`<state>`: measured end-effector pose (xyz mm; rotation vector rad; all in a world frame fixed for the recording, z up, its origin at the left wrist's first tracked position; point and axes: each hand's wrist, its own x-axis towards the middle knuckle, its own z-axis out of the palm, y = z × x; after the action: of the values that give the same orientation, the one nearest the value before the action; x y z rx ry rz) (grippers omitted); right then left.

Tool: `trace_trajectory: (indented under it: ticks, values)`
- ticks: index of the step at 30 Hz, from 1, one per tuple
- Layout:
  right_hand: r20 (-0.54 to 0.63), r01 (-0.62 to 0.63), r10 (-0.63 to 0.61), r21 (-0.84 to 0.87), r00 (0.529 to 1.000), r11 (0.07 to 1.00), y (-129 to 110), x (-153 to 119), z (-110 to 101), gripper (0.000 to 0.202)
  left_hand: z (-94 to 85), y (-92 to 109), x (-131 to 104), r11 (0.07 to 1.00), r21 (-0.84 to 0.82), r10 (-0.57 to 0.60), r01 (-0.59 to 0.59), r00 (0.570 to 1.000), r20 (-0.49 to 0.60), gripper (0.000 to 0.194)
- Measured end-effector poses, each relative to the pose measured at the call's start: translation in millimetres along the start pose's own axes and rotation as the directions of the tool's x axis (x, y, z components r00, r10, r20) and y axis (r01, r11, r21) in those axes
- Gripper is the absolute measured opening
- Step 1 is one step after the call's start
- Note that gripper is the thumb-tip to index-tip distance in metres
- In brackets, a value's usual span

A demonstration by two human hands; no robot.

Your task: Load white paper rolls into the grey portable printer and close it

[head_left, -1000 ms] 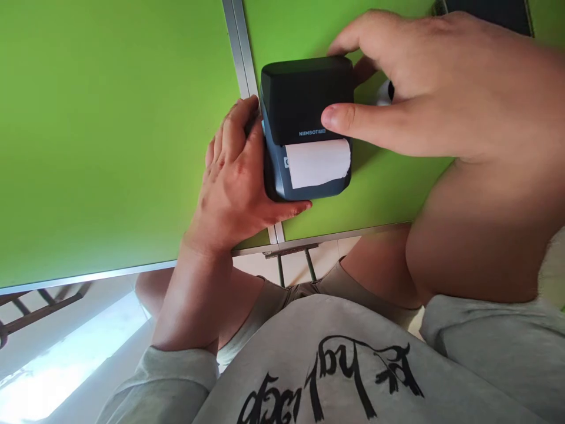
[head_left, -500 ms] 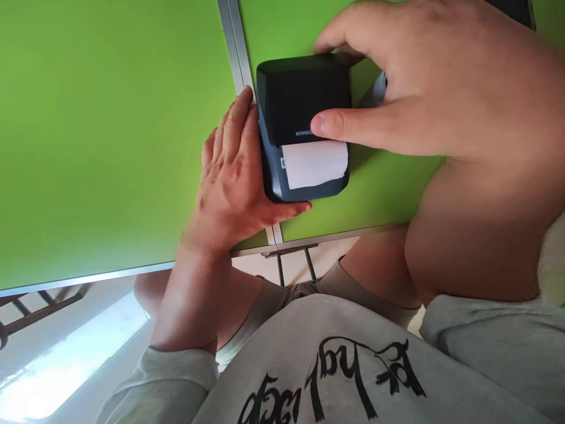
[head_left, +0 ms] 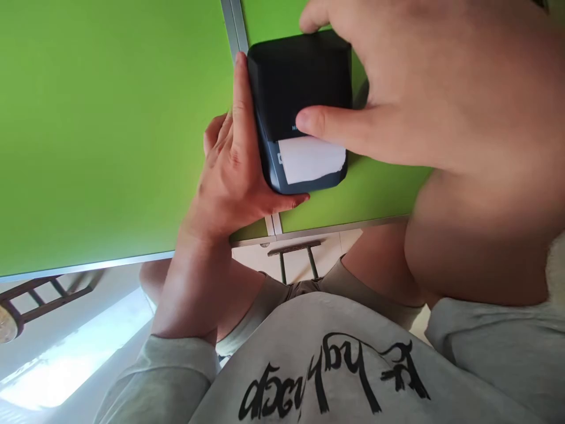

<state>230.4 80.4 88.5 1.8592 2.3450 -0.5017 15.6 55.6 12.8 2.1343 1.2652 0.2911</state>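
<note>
A dark label printer [head_left: 304, 82] with a black lid and blue-grey base is over the green table, its lettering partly covered by my right thumb. A strip of white label paper [head_left: 312, 160] sticks out below the lid, its end uneven. My left hand [head_left: 233, 171] braces the printer's left side, index finger stretched along it and thumb across the near end. From the right, my right hand [head_left: 397, 82] grips the lid, thumb pressed on its top near the paper slot and a fingertip at the far edge. Its other fingers are hidden behind the printer.
The green tabletop [head_left: 110, 129] has a metal seam [head_left: 235, 26] running beside the printer and a metal rim along the near edge. Below it are my legs, a metal support bar [head_left: 293, 247] and, at lower left, a stool-like frame [head_left: 53, 300] on the floor.
The printer's far end and lid have come up towards me and look larger. My left index finger has straightened along the side. My right thumb has slid slightly left over the lettering.
</note>
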Motion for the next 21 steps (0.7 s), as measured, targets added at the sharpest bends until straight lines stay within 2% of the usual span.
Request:
trace_trajectory:
  ticks: [4, 9, 12, 14, 17, 20, 21]
  values:
    - [-0.030, 0.062, -0.060, 0.104, 0.998, 0.993, -0.9, -0.4, 6.8, 0.064, -4.7, 4.5, 3.6, 0.996, 0.036, -0.081, 0.081, 0.997, 0.015, 0.155]
    - [-0.064, 0.078, -0.068, 0.160, 0.996, 0.984, 1.3, -4.8, 10.1, 0.063, -1.9, 8.7, 7.3, 0.999, 0.026, -0.034, 0.034, 0.999, -0.012, 0.158]
    - [-0.106, 0.107, -0.090, 0.177, 0.990, 0.978, 5.0, -5.3, 10.7, 0.061, -0.3, 7.6, 6.9, 1.000, 0.017, -0.023, 0.024, 0.998, -0.058, 0.150]
    - [-0.114, 0.115, -0.095, 0.182, 0.989, 0.976, 6.9, -5.0, 15.1, 0.063, 0.6, 4.1, 4.8, 1.000, 0.019, -0.016, 0.016, 0.999, -0.048, 0.146]
    - [-0.183, 0.159, -0.108, 0.294, 0.977, 0.942, 9.1, -5.0, 32.9, 0.061, 4.7, -5.5, -0.1, 0.997, 0.061, 0.041, -0.038, 0.998, -0.039, 0.151]
    - [-0.326, 0.207, -0.039, 0.499, 0.945, 0.842, 13.1, -4.5, 62.3, 0.054, 13.5, -14.8, -4.0, 0.992, 0.087, 0.099, -0.095, 0.994, -0.037, 0.149]
    - [-0.332, 0.216, -0.023, 0.558, 0.943, 0.801, 14.9, -3.5, 72.8, 0.051, 16.7, -16.7, -4.4, 0.992, 0.088, 0.095, -0.090, 0.994, -0.053, 0.146]
